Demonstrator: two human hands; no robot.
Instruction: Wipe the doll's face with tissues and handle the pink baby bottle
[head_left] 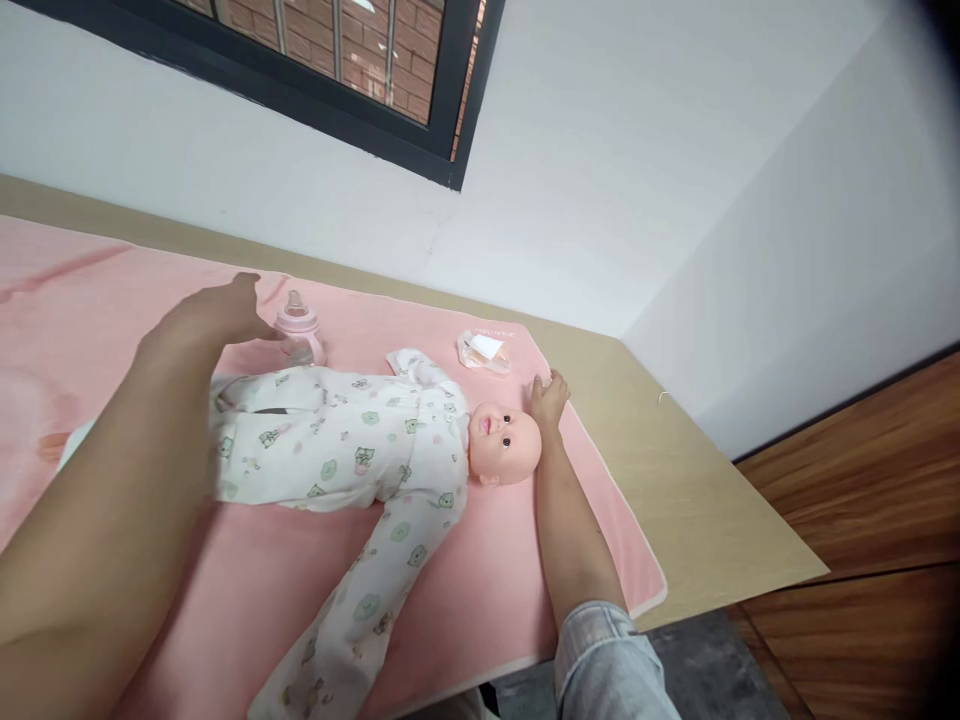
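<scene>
A baby doll [504, 443] in a white patterned sleepsuit [352, 445] lies on its back on a pink blanket [465, 610], head to the right. My left hand [206, 315] hovers above the doll's legs, fingers extended, close to a pink baby bottle [298, 330] standing upright behind the doll. My right hand [549, 396] rests flat on the blanket just beyond the top of the doll's head, fingers spread and holding nothing.
A small clear packet with white contents [485, 351] lies on the blanket behind the doll's head. The blanket covers a light wooden table [697, 490] set against a white wall. A dark-framed window [352, 70] is above. Wooden floor lies to the right.
</scene>
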